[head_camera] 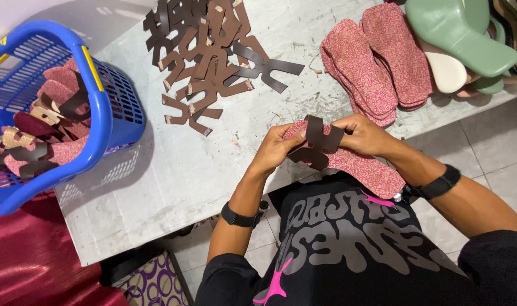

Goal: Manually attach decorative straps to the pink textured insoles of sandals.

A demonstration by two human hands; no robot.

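Observation:
A pink speckled insole (365,168) is held over the table's near edge by both hands. My left hand (275,148) grips its left end, fingers curled around it. My right hand (362,135) pinches the top edge from the right. A dark brown X-shaped strap (317,143) lies across the insole between my two hands, and both thumbs press on it.
A heap of brown X-shaped straps (210,54) lies on the grey table (173,170). Stacked pink insoles (377,62) and green and cream soles (462,39) sit at the right. A blue basket (103,107) of strapped insoles stands at the left.

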